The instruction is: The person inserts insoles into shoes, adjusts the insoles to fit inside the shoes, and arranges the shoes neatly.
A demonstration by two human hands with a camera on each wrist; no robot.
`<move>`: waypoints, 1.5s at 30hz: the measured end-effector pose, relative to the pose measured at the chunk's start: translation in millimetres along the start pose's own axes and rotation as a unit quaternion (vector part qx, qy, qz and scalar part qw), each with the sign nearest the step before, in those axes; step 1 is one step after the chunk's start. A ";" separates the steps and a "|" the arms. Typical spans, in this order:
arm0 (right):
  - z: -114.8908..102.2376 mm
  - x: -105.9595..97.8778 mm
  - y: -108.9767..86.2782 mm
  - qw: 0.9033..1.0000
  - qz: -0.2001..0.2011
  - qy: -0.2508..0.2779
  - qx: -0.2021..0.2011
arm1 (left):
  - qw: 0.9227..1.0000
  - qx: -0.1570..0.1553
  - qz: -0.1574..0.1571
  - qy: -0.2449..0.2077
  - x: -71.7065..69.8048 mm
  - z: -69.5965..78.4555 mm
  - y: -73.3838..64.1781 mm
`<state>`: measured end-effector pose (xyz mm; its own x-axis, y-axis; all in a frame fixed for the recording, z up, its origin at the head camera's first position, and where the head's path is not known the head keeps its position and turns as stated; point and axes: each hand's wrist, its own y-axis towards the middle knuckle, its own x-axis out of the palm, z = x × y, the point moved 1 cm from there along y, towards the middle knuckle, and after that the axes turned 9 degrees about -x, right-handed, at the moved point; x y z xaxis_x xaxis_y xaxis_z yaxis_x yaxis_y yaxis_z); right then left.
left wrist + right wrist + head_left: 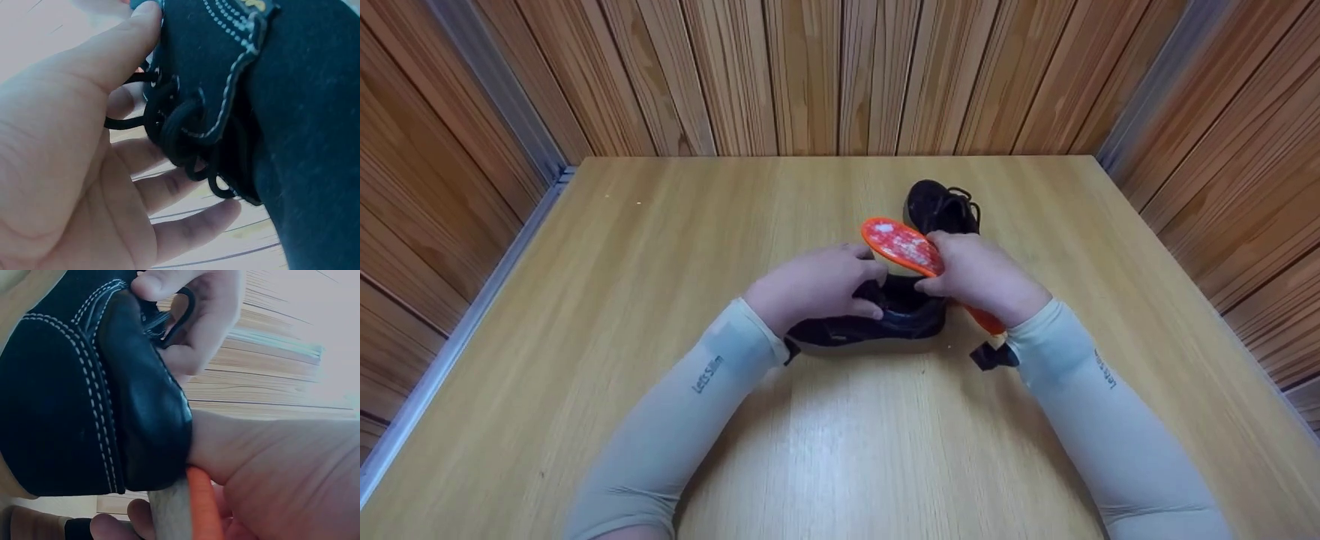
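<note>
A black lace-up shoe (847, 331) lies on the table with its toe to the left and its heel to the right. My left hand (816, 286) grips it by the tongue and lace area, thumb on the near side. In the left wrist view the black laces (179, 126) loop out between thumb and fingers. Above the heel opening, my right hand (988, 274) holds an orange-edged insole (901, 244) with a red and white mottled face. One end of the insole points up and left; the other shows below my palm. The heel (149, 394) fills much of the right wrist view.
A second black shoe (936, 204) stands behind my right hand, partly covered by it and the insole. The wooden table (660, 225) is enclosed by plank walls (810, 75) at the back and both sides.
</note>
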<state>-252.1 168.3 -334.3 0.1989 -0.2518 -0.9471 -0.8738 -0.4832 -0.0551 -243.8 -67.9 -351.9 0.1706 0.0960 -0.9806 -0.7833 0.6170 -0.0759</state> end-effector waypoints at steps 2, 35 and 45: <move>-0.5 -0.3 -0.7 1.000 -0.003 0.000 0.000 | 1.000 0.005 0.003 -0.006 -3.6 -2.9 -1.6; 0.9 -6.7 -5.0 0.997 0.037 -0.044 -0.057 | 0.999 -0.048 -0.024 -0.002 -6.0 -7.5 -5.5; -5.7 -22.3 -20.4 0.996 0.054 -0.037 -0.068 | 0.999 -0.041 -0.011 0.003 -6.6 -7.0 -5.3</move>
<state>-236.2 179.0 -310.3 0.0695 -0.2491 -0.9660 -0.8194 -0.5665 0.0871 -245.0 -77.3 -346.3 0.1846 0.0777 -0.9797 -0.8257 0.5530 -0.1117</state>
